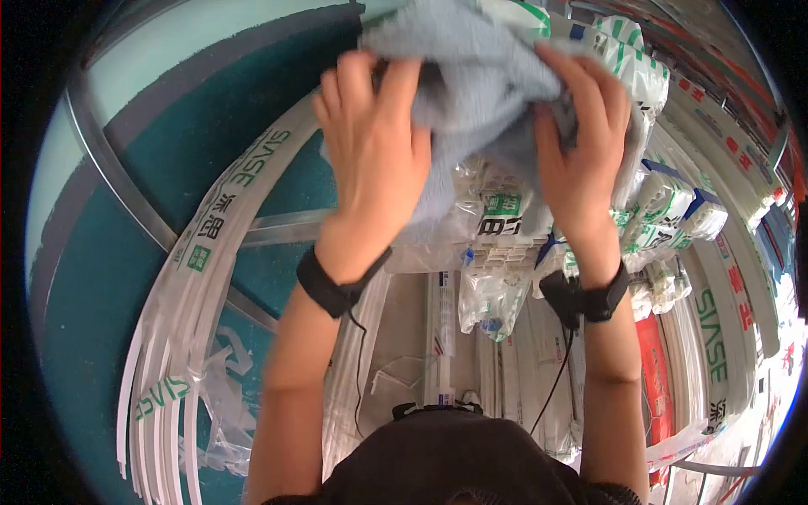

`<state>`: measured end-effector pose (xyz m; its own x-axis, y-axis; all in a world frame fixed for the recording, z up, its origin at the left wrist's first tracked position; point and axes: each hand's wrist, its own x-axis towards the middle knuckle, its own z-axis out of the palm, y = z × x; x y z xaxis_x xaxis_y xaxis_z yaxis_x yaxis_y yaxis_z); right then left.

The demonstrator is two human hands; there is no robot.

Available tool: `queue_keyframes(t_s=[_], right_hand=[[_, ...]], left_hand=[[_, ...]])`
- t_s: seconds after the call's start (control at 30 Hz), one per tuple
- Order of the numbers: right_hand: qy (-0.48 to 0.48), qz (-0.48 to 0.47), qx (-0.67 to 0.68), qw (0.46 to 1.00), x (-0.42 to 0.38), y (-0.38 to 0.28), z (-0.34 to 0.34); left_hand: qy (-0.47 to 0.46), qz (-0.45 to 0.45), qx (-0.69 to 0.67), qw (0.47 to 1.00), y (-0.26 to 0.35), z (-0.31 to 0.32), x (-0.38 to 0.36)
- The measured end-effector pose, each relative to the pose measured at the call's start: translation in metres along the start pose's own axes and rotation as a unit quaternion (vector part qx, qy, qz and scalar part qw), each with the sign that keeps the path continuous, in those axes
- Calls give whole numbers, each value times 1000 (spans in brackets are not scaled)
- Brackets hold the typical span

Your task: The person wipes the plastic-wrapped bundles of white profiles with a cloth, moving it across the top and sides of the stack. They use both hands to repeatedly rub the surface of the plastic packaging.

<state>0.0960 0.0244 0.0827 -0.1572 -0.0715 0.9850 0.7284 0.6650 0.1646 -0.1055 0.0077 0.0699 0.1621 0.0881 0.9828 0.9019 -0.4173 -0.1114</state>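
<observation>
A grey-blue cloth [480, 84] hangs bunched between my raised hands at the top of the head view, partly blurred by motion. My left hand [374, 139] is on the cloth's left side, its fingers curled over the upper edge. My right hand [587, 126] grips the right side, with the thumb against a fold. Both wrists wear black bands with thin cables. Behind the cloth lie stacked white profiles wrapped in clear plastic with green print [502, 204]; the cloth hides part of them.
A long bundle of white strips in printed plastic [202, 236] leans along the teal wall [93, 278] at the left. Metal rack bars [126, 181] cross there. More wrapped profiles [715, 320] and a red package [655, 379] stand at the right. A plastic-wrapped end hangs below the stack [492, 299].
</observation>
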Motion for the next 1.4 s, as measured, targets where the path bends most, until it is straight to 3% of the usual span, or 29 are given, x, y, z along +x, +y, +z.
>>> queue_keyframes(t_s=[0.07, 0.13, 0.27, 0.4, 0.43, 0.57, 0.63, 0.73, 1.17, 1.3, 1.4], right_hand=[[3, -17, -28, 999, 17, 2, 11], [-37, 6, -51, 998, 28, -3, 25], [1, -45, -118, 992, 14, 8, 51], [9, -44, -129, 991, 11, 10, 54], [17, -41, -115, 992, 11, 8, 55], [-33, -26, -114, 993, 0, 3, 45], [-53, -36, -143, 988, -11, 3, 40], [-61, -41, -98, 993, -29, 9, 40], [-133, -17, -151, 979, -74, -19, 23], [-172, 14, -115, 978, -95, -26, 16], [-218, 43, -52, 974, -116, -33, 10]], left_hand=[[59, 3, -12, 998, -2, 17, 22], [21, 16, 40, 999, 2, 32, 27], [-22, 47, 113, 992, 1, 36, 20], [-51, 23, 43, 997, 0, 32, 22], [-1, 54, 44, 998, -3, 38, 20], [17, 103, 51, 993, -7, 40, 7], [-26, 96, 73, 992, -6, 35, -6], [5, 66, 63, 996, 0, 40, -26], [-74, 30, 45, 996, 12, 30, -87], [-100, 17, 40, 994, 19, 24, -89], [-68, 32, 34, 997, 24, 28, -102]])
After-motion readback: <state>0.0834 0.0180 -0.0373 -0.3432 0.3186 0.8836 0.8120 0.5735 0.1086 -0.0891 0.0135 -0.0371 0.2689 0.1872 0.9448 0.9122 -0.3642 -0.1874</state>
